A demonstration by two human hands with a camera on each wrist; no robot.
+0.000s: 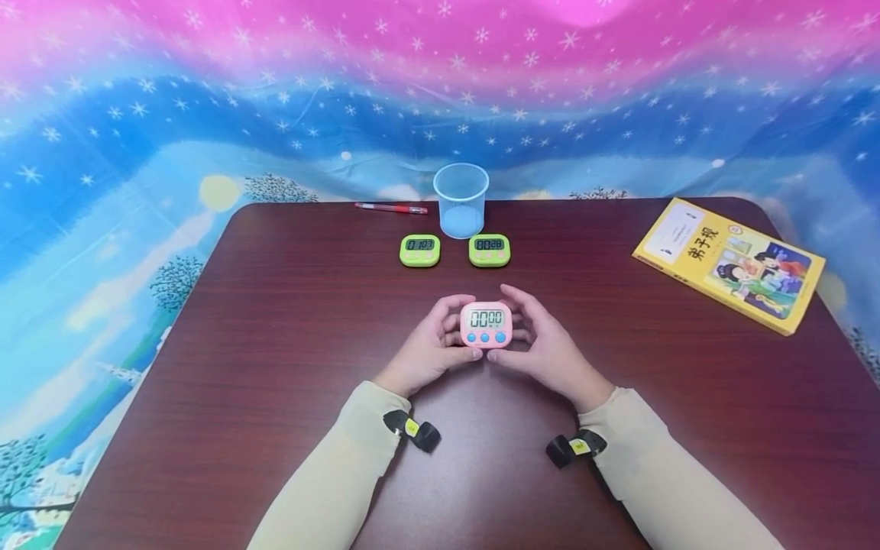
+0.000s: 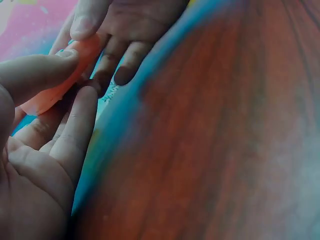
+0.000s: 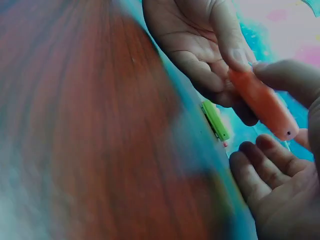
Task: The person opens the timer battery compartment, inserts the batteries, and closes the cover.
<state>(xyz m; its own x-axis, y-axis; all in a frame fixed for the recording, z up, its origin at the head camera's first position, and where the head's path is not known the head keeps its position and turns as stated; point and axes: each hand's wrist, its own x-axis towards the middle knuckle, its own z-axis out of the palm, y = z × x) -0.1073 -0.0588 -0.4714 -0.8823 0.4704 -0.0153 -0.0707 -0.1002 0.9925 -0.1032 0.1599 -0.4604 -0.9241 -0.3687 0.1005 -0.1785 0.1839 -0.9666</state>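
Note:
A pink digital timer (image 1: pixel 486 325) with three blue buttons is held up between both hands, its display reading 00 00. My left hand (image 1: pixel 440 340) grips its left side, thumb at the lower edge and fingers behind. On the other side my right hand (image 1: pixel 546 347) holds it the same way, index finger raised near the top corner. The left wrist view shows the timer (image 2: pixel 62 80) edge-on, with the thumbs on its near edge. In the right wrist view the timer (image 3: pixel 262 105) is likewise seen from its side. Parts of the fingers behind it are hidden.
Two green timers, one on the left (image 1: pixel 419 250) and one on the right (image 1: pixel 490 250), stand beyond the hands. Behind them are a clear blue cup (image 1: pixel 462 202) and a red pen (image 1: pixel 392 208). A yellow book (image 1: pixel 732 263) lies at the right of the dark wooden table (image 1: pixel 275 344).

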